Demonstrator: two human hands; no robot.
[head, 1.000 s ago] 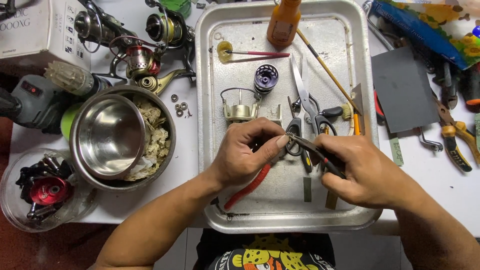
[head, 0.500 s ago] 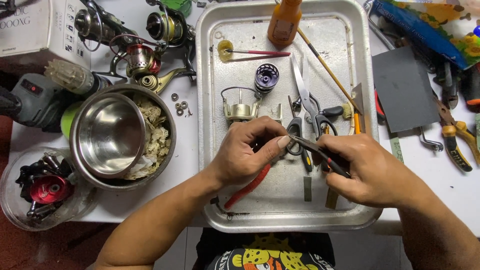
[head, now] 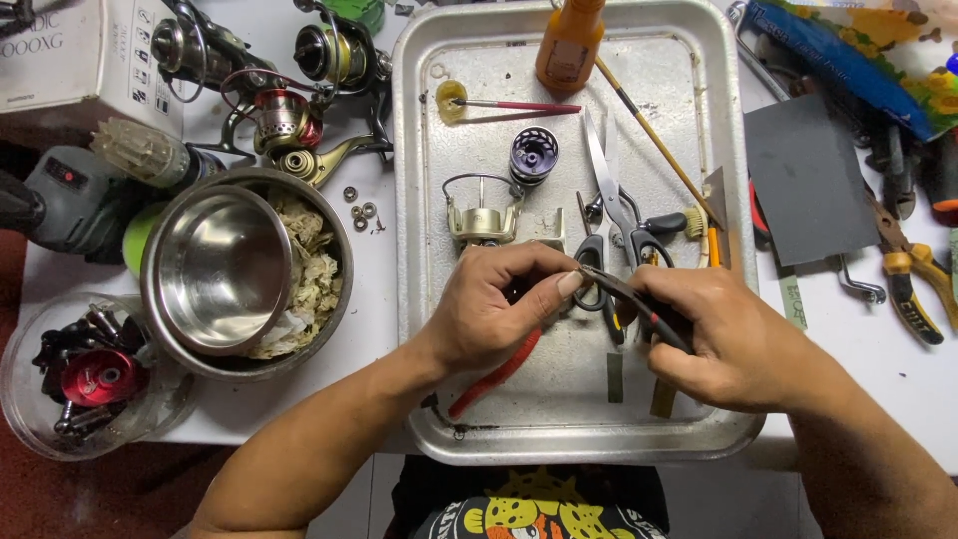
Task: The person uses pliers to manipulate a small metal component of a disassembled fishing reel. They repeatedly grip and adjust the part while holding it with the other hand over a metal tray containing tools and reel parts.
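My left hand (head: 504, 304) is closed over the middle of a metal tray (head: 419, 200), pinching a small part that its fingers mostly hide. My right hand (head: 723, 334) grips dark-handled pliers (head: 629, 294) whose tips meet my left thumb and forefinger. A red-handled tool (head: 496, 371) lies under my left wrist. Just beyond my hands on the tray lie a gold reel rotor (head: 482, 217), a purple spool (head: 533, 154), scissors (head: 611, 190), a thin brush (head: 519, 105) and an orange bottle (head: 569, 45).
Left of the tray stand nested steel bowls (head: 225, 269) with crumpled paper, several fishing reels (head: 289, 110), small washers (head: 361, 210) and a clear tub (head: 85, 374) of reel parts. Right of the tray lie a dark sheet (head: 808, 180) and yellow-handled pliers (head: 913, 289).
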